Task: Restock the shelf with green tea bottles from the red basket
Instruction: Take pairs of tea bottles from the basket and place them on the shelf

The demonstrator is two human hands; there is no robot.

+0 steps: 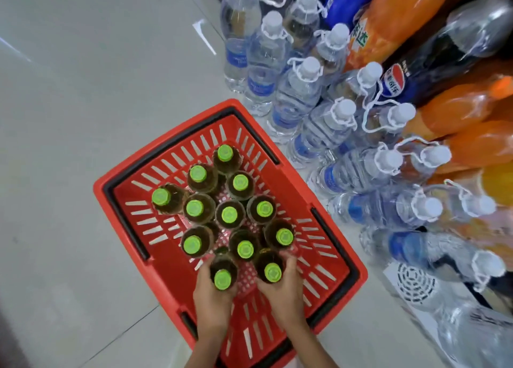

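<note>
Here, twelve green tea bottles [229, 214] stand upright in the red basket [358, 273] on the floor; the left hand [212, 292] wraps the nearest-left one and the right hand [283, 287] its neighbour, probably to lift both together; the target shelf is not clearly identifiable beside the water bottles [299, 90].

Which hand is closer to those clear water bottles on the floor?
Right. The right hand, gripping a green tea bottle, is on the side of the water bottles; the left hand is farther away, across the red basket.
</note>
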